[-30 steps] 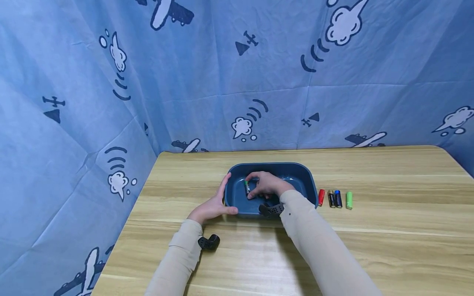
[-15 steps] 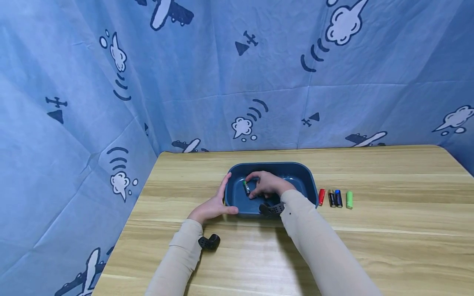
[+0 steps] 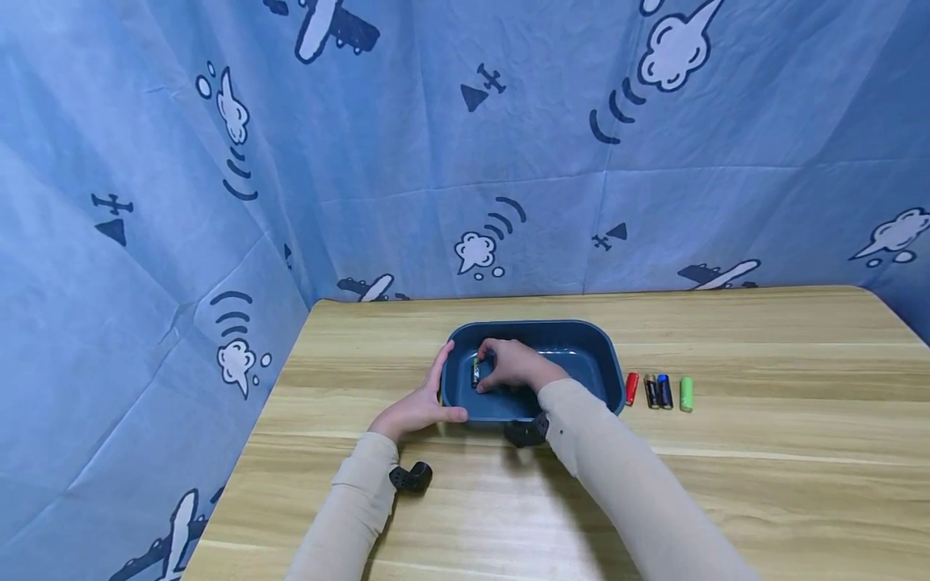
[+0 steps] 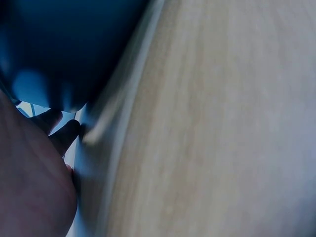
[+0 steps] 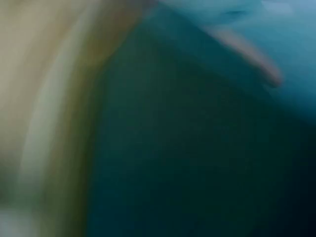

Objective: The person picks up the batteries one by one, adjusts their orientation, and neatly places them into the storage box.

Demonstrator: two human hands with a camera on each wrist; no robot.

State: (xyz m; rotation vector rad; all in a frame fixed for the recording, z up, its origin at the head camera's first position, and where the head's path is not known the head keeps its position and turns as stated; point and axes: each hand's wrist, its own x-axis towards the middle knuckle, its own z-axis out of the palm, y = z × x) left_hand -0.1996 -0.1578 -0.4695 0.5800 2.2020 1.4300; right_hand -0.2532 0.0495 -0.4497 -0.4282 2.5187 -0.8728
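A dark blue rectangular box sits on the wooden table. In the head view my left hand rests against its left end, fingers stretched along the side and thumb at the front corner. The left wrist view shows part of that left hand beside the box's outer wall. Inside the box, my right hand pinches a small battery between thumb and index finger near the left wall. The right wrist view is blurred; the box wall fills most of it.
Right of the box, a red battery, a black-and-gold one, a blue-and-black one and a light green one lie in a row on the table. A blue patterned curtain hangs behind.
My right hand has shifted slightly left inside the box, and the battery has moved left with it; its visible side now looks yellow and black. My left hand has stayed in place.
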